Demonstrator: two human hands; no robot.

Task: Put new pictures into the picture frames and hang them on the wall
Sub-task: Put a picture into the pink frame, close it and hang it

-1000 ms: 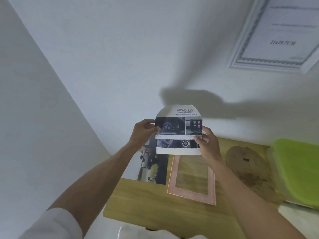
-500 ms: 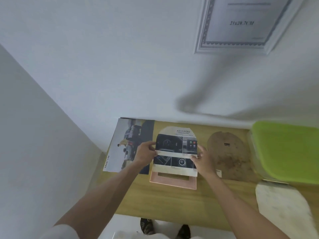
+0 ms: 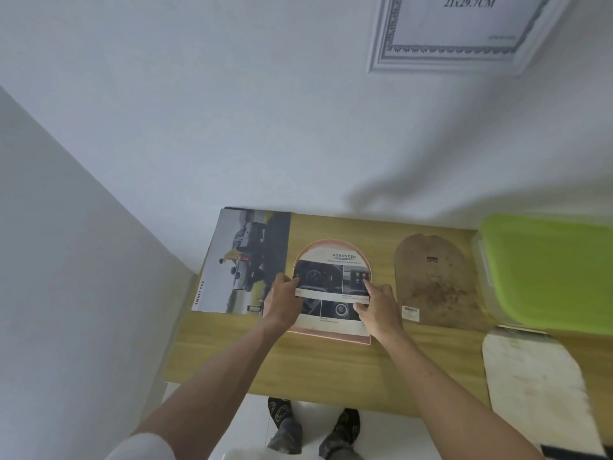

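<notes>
Presently, arch-topped picture lies on pink frame, mid-counter, long axis near-to-far; left hand and right hand pinch its side edges, equally near.

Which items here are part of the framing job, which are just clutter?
In the job: arched car print, held by left hand and right hand, over pink arched frame; brown backing board; white framed certificate on the wall.

Lying about: magazine; green-lidded box; white arched board.
</notes>
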